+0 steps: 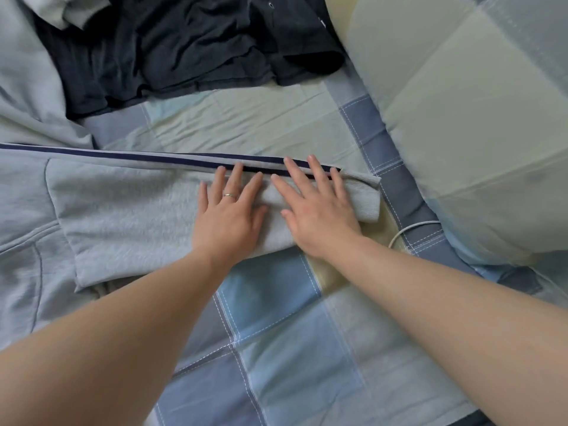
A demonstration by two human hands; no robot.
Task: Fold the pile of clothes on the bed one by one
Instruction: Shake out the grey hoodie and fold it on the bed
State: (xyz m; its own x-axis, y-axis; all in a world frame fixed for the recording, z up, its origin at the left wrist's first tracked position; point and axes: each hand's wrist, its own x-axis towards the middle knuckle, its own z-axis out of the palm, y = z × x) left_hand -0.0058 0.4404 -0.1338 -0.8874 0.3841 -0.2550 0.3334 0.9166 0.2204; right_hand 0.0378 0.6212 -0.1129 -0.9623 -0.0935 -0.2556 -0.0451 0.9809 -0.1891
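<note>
The checked blue bed sheet (276, 318) carries a grey hoodie (123, 204), pressed by the left hand (229, 216) and right hand (319, 216), fingers (237, 175) straight and spread; dark clothes (184, 47) lie behind.

Blue-and-green checked bedsheet (276, 348), pale pillow (461, 133) at right; white cable (410, 226) beside it

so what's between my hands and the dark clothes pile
Head view: past the left hand and right hand runs the navy zip edge of the grey jacket, then bare checked bedsheet up to the dark clothes pile.
</note>
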